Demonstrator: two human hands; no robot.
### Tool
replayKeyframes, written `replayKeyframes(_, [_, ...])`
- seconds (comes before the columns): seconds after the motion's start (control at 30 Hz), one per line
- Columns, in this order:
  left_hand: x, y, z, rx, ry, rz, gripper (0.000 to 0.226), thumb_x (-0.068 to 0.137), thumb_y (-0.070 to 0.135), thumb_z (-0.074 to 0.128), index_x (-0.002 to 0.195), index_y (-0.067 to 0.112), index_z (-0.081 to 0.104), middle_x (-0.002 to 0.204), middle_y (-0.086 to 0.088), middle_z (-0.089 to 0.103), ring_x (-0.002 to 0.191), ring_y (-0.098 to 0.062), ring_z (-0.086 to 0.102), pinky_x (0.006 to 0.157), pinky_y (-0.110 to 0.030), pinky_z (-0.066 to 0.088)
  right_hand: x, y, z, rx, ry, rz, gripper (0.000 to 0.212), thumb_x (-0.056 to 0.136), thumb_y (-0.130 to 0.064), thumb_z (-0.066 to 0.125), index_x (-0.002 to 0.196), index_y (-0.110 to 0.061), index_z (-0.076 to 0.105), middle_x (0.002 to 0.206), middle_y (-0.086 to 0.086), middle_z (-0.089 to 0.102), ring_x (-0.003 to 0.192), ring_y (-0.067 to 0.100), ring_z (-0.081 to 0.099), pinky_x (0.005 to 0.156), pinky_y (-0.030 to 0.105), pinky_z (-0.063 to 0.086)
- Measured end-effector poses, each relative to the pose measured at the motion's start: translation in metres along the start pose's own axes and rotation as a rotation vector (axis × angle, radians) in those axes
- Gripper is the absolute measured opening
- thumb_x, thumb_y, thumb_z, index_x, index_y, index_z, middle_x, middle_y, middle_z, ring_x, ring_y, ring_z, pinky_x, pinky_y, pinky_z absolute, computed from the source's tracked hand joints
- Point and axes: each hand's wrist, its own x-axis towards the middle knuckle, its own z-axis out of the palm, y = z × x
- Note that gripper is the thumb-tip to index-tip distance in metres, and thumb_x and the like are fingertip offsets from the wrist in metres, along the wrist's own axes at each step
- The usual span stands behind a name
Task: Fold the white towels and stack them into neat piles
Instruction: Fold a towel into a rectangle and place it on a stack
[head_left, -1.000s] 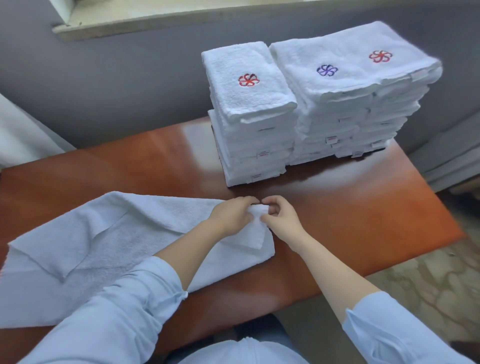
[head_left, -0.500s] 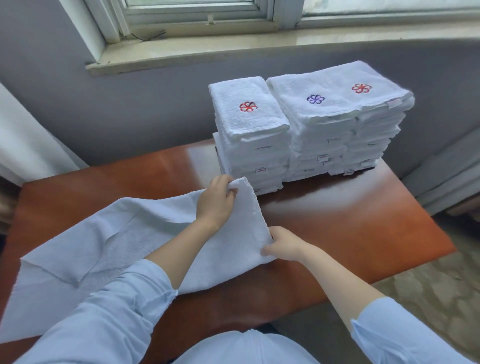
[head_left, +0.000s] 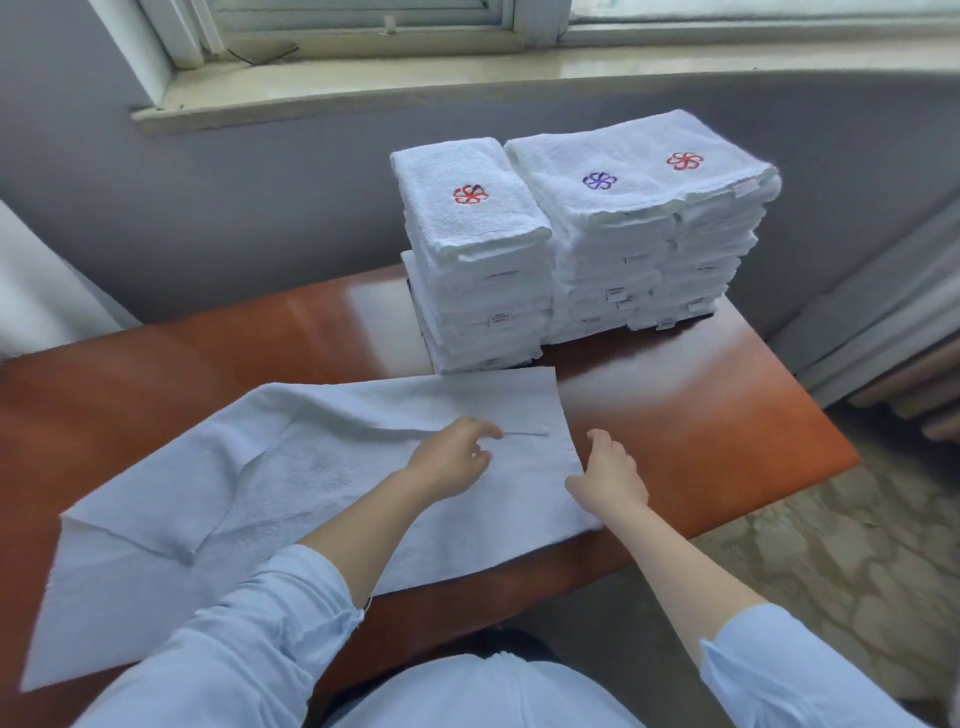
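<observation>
White towel (head_left: 291, 483): spread on the glossy brown wooden table (head_left: 701, 415), long side running left to right. Left end is rumpled, with one corner folded over. Right end lies flat.
Left hand (head_left: 452, 462): released, palm down on the towel near its right end. Fingers are loosely bent and the fingertips sit beside a short crease.
Right hand (head_left: 610, 475): released, fingers loosely bent. The thumb side touches the towel's right edge and the fingertips are over bare wood.
Folded piles (head_left: 478, 280): three upright stacks, touching side by side at the far table edge. Top marks read red, purple, red.
Edges: the towel's far right corner lies just in front of the nearest pile.
Open room: bare tabletop right of the towel, and at far left behind it.
</observation>
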Motion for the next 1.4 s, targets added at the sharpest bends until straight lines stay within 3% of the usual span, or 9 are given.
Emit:
replayKeyframes(0.07, [-0.008, -0.007, 0.003, -0.010, 0.019, -0.023, 0.031, 0.099, 0.026, 0.048, 0.128, 0.034, 0.057, 0.137, 0.011, 0.051, 0.114, -0.008, 0.057, 0.091, -0.027, 0.047, -0.002, -0.010, 0.004, -0.013, 0.062, -0.116, 0.062, 0.085, -0.021, 0.060, 0.142, -0.020, 0.036, 0.140, 0.006, 0.045, 0.128, 0.028, 0.041, 0.097, 0.041, 0.041])
replayKeyframes(0.37, [-0.076, -0.077, -0.028, -0.067, 0.224, -0.275, 0.027, 0.095, 0.028, 0.052, 0.118, 0.037, 0.061, 0.126, 0.015, 0.057, 0.106, -0.005, 0.058, 0.091, -0.030, 0.049, -0.020, -0.111, 0.056, 0.045, -0.134, -0.557, 0.051, 0.090, -0.023, 0.057, 0.139, -0.023, 0.045, 0.142, -0.002, 0.045, 0.127, 0.014, 0.047, 0.093, 0.033, 0.046])
replayKeyframes(0.57, [-0.144, -0.137, -0.059, -0.093, 0.373, -0.462, 0.025, 0.095, 0.027, 0.052, 0.115, 0.040, 0.060, 0.125, 0.018, 0.055, 0.104, -0.002, 0.055, 0.086, -0.025, 0.045, -0.039, -0.187, 0.097, -0.004, -0.261, -0.761, 0.049, 0.088, -0.020, 0.059, 0.136, -0.025, 0.050, 0.138, -0.006, 0.049, 0.124, 0.009, 0.048, 0.091, 0.027, 0.044])
replayKeyframes(0.8, [-0.208, -0.208, -0.094, -0.078, 0.410, -0.610, 0.032, 0.095, 0.020, 0.052, 0.122, 0.035, 0.059, 0.131, 0.013, 0.052, 0.109, -0.009, 0.057, 0.089, -0.032, 0.051, -0.068, -0.265, 0.158, -0.122, -0.332, -0.906, 0.049, 0.086, -0.021, 0.059, 0.134, -0.028, 0.052, 0.133, -0.009, 0.054, 0.124, 0.011, 0.047, 0.091, 0.030, 0.046])
replayKeyframes(0.97, [-0.225, -0.259, -0.118, 0.003, 0.302, -0.527, 0.045, 0.093, 0.007, 0.048, 0.132, 0.029, 0.055, 0.140, 0.009, 0.048, 0.122, -0.012, 0.048, 0.098, -0.033, 0.045, -0.082, -0.295, 0.208, -0.244, -0.328, -0.956, 0.050, 0.084, -0.021, 0.059, 0.133, -0.030, 0.053, 0.136, -0.013, 0.052, 0.128, 0.010, 0.042, 0.087, 0.025, 0.044])
replayKeyframes(1.07, [-0.224, -0.287, -0.131, 0.110, 0.238, -0.452, 0.053, 0.092, 0.002, 0.046, 0.139, 0.027, 0.049, 0.149, 0.008, 0.038, 0.139, -0.011, 0.032, 0.105, -0.028, 0.035, -0.086, -0.306, 0.235, -0.350, -0.264, -1.014, 0.052, 0.081, -0.024, 0.060, 0.133, -0.031, 0.053, 0.135, -0.012, 0.049, 0.129, 0.013, 0.040, 0.103, 0.025, 0.030])
replayKeyframes(1.23, [-0.221, -0.322, -0.147, 0.230, 0.163, -0.354, 0.058, 0.090, -0.001, 0.044, 0.140, 0.030, 0.046, 0.146, 0.007, 0.035, 0.137, -0.016, 0.031, 0.103, -0.029, 0.035, -0.095, -0.323, 0.261, -0.498, -0.098, -0.987, 0.041, 0.083, -0.031, 0.061, 0.124, -0.031, 0.060, 0.122, -0.005, 0.046, 0.124, 0.020, 0.038, 0.118, 0.054, -0.001])
replayKeyframes(1.33, [-0.217, -0.335, -0.153, 0.248, 0.123, -0.310, 0.056, 0.088, 0.007, 0.052, 0.137, 0.033, 0.048, 0.140, 0.008, 0.037, 0.134, -0.016, 0.031, 0.104, -0.030, 0.034, -0.102, -0.333, 0.264, -0.471, -0.023, -0.917, 0.026, 0.093, -0.033, 0.054, 0.114, -0.030, 0.069, 0.113, -0.005, 0.055, 0.118, 0.021, 0.045, 0.118, 0.052, 0.003])
replayKeyframes(1.4, [-0.214, -0.340, -0.159, 0.260, 0.090, -0.279, 0.053, 0.085, 0.025, 0.062, 0.135, 0.035, 0.050, 0.134, 0.008, 0.040, 0.130, -0.015, 0.034, 0.105, -0.030, 0.033, -0.106, -0.344, 0.260, -0.456, 0.025, -0.853, 0.025, 0.097, -0.035, 0.048, 0.106, -0.029, 0.071, 0.106, -0.007, 0.061, 0.110, 0.019, 0.051, 0.110, 0.041, 0.020])
